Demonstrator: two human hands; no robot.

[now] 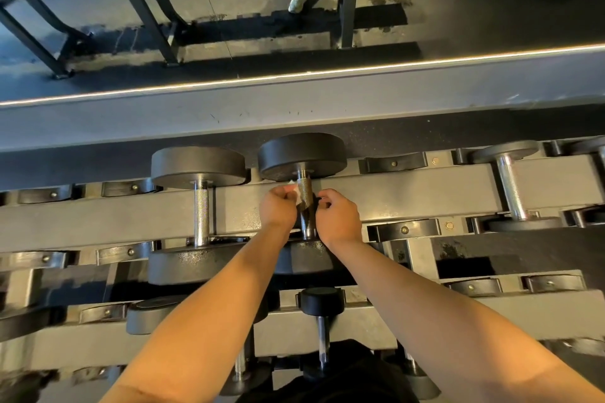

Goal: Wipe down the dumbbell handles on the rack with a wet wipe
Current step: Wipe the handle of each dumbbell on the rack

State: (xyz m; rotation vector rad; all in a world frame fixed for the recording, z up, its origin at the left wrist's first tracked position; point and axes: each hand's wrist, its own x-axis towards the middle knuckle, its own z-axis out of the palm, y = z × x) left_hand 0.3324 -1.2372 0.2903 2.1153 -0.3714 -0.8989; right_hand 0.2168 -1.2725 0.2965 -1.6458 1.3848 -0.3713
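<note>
Two bare forearms reach away from the person's dark clothing at the bottom edge and over the lower tiers of the dumbbell rack (425, 193). The left hand (278, 208) and the right hand (338, 217) come close together on either side of one knurled handle (305, 187), with only that bar between them. The left hand pinches a white wet wipe (293, 188) against the left side of the handle, just below the dumbbell's far weight head (301, 154). The right hand's fingers are curled in at the right side of the bar; I cannot tell whether they grip the wipe, the handle or nothing.

This dumbbell lies in its cradles on the upper tier, handle pointing away from the person. A second dumbbell (201, 209) sits just to its left, and a slimmer one (510, 186) rests well off to the right. A small dumbbell (322, 301) lies on the tier below. Beyond the rack, a mirror (229, 26) reflects black frames and pale shoes (298, 1).
</note>
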